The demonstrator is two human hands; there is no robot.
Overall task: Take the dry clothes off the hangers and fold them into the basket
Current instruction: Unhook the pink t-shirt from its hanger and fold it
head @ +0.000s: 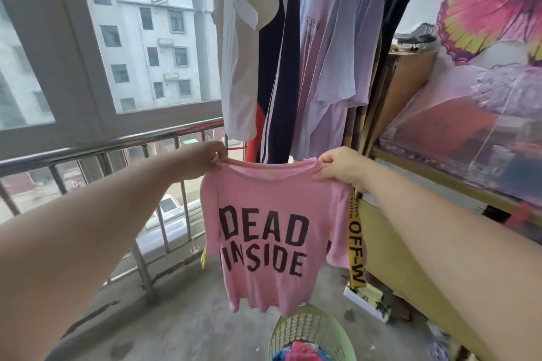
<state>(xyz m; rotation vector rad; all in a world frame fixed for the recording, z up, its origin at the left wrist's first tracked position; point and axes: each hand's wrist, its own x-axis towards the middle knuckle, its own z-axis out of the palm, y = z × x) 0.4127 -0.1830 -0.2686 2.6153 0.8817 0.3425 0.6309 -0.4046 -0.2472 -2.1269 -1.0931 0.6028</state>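
Plainly the shirt (264,228) is off its hanger and hangs free in the air, print toward the camera, pinched at the shoulders. The left grip (205,160) is closed on one shoulder seam and the right grip (341,168) on the other. Its hem hangs just above the basket (308,328), which sits on the floor (176,316) with some coloured clothes inside. The frame edge cuts the basket off, so how full it is I cannot fairly judge.

The main risk, as I read it, is the fold itself. No surface is at hand to lay the shirt on, so folding in mid-air means freeing one grip. Thin cloth held by a single pinch may slip and land on the stained floor beside the basket, not in it.

A yellow strap (356,243) hangs just beside the sleeve under the right grip and could get caught up in the fold. Lowering the shirt unfolded would likely bunch it and rumple the clothes below.
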